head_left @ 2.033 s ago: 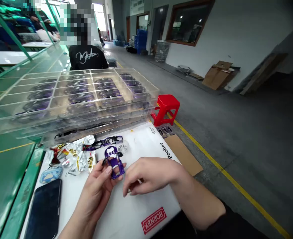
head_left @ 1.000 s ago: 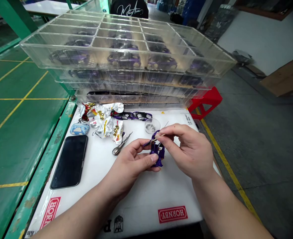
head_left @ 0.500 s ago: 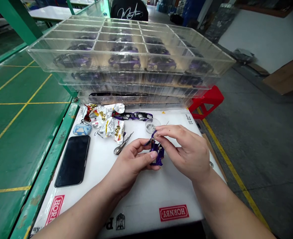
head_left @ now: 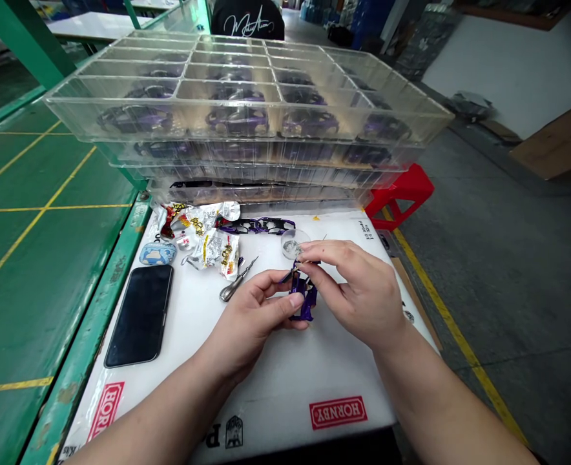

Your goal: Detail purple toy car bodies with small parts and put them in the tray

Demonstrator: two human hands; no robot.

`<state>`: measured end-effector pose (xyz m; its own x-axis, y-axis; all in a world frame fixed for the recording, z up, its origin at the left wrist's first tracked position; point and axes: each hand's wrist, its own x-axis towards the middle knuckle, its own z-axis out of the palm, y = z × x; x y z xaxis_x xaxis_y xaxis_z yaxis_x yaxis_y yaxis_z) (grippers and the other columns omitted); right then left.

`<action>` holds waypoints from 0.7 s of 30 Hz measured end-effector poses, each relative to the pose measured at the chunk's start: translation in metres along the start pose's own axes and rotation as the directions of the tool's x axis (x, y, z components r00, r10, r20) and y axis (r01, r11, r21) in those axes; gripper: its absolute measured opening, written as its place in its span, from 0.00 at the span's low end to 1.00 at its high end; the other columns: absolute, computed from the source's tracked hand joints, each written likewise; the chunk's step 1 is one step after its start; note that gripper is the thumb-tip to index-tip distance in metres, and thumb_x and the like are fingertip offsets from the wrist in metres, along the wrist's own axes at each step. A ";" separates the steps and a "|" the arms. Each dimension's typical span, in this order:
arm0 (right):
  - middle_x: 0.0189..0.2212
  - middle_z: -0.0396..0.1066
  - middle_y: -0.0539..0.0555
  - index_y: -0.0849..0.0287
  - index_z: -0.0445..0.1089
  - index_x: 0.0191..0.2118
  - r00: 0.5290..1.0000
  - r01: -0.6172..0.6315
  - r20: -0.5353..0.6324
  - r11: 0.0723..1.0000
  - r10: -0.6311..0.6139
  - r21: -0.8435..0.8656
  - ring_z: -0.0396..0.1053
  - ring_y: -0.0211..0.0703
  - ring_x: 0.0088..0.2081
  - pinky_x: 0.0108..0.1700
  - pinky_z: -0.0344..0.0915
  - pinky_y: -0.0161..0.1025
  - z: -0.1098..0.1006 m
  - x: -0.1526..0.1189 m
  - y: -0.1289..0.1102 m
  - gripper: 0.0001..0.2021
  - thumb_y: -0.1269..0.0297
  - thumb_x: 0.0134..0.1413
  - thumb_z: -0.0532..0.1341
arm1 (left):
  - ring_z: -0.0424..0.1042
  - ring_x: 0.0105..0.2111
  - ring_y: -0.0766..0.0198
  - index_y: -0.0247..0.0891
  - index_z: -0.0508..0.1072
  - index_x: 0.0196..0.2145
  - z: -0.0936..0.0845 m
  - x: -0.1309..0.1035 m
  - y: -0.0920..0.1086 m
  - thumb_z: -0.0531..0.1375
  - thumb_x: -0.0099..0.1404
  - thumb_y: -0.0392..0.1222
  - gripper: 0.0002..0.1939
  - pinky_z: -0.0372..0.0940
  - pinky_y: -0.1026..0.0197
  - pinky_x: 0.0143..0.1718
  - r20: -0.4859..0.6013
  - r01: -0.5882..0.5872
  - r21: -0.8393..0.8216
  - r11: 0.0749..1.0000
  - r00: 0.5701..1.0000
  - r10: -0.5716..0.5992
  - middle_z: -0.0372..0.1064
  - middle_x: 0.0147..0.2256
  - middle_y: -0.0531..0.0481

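Note:
A purple model car body (head_left: 309,309) is held over the white work surface by my left hand (head_left: 261,309), its thumb on top and fingers beneath. My right hand (head_left: 358,284) pinches at the body's far end with thumb and index finger; whether a small part sits between those fingertips is too small to tell. Just beyond them stands a round clear dish (head_left: 291,245) with tiny pieces in it. A metal-handled pointed tool (head_left: 237,281) lies left of the body. More purple car bodies (head_left: 259,225) rest behind, beside crumpled wrappers (head_left: 208,240).
Stacked clear compartment trays (head_left: 227,139) holding purple car bodies fill the far side. A black phone (head_left: 140,316) and a small blue case (head_left: 157,253) lie at the left. A red stool (head_left: 404,197) stands at the back right. A person's dark-clothed back (head_left: 247,18) shows beyond the trays.
The view has shifted slightly. At the far end of the body, a purple piece by my right fingertips now points rightward instead of upright. Both hands keep nearly the same pose.

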<state>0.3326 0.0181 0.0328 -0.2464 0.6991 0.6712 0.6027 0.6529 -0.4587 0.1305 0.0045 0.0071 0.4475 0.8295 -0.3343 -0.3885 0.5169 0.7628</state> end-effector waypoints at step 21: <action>0.47 0.88 0.52 0.51 0.78 0.53 1.000 0.002 -0.021 0.999 -0.003 -0.050 0.87 0.49 0.50 0.53 0.80 0.47 0.004 -0.001 0.000 0.09 0.73 0.77 0.66 | 0.80 0.44 0.55 0.40 0.89 0.56 0.004 0.001 -0.005 0.76 0.70 0.54 0.22 0.84 0.54 0.44 -0.117 -0.056 0.141 0.988 0.990 0.073 0.83 0.45 0.42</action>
<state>0.3299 0.0189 0.0293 -0.2323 0.6912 0.6843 0.6394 0.6387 -0.4280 0.1356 0.0017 0.0052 0.3206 0.8841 -0.3399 -0.2957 0.4343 0.8508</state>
